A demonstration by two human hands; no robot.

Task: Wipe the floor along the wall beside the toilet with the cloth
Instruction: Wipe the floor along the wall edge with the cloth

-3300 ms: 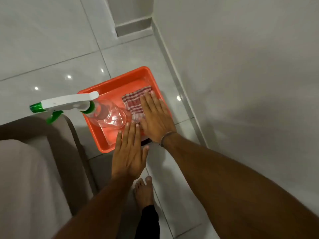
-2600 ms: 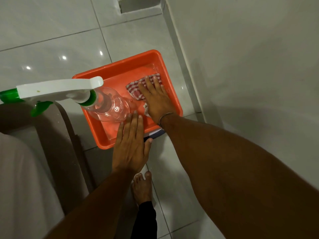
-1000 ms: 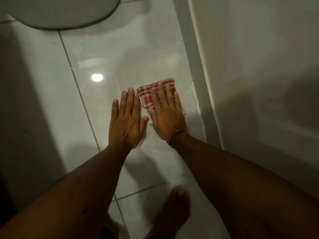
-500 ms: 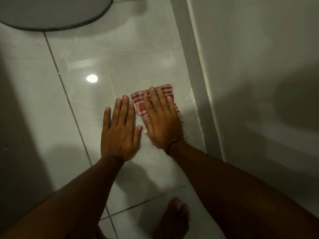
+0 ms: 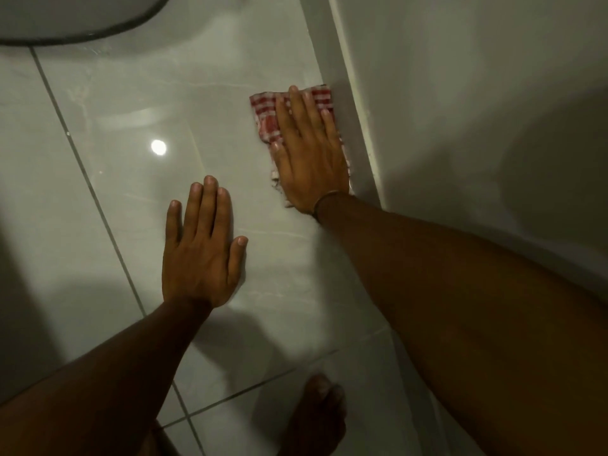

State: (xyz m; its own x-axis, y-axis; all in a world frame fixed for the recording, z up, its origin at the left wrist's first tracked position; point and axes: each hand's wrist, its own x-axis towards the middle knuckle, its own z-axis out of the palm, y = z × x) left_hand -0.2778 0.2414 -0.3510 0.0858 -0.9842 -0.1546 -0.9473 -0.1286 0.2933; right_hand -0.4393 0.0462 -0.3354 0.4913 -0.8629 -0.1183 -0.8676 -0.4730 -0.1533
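Note:
A red-and-white checked cloth (image 5: pixel 263 118) lies flat on the pale tiled floor (image 5: pixel 138 103), its right edge against the skirting of the wall (image 5: pixel 460 93). My right hand (image 5: pixel 309 153) presses down on the cloth with fingers spread flat, covering most of it. My left hand (image 5: pixel 202 248) rests palm-down on the bare tile, below and to the left of the cloth, holding nothing. The curved base of the toilet (image 5: pixel 65 18) shows at the top left.
The grey skirting strip (image 5: pixel 348 93) runs diagonally from the top centre down to the right along the wall. My bare foot (image 5: pixel 316 413) stands on the tile at the bottom. A ceiling light reflects off the floor (image 5: pixel 158 147). Dark shadow covers the left edge.
My right hand has slid the cloth forward and to the right until it touches the skirting. My left hand has stayed planted on the tile, so the two hands are now apart.

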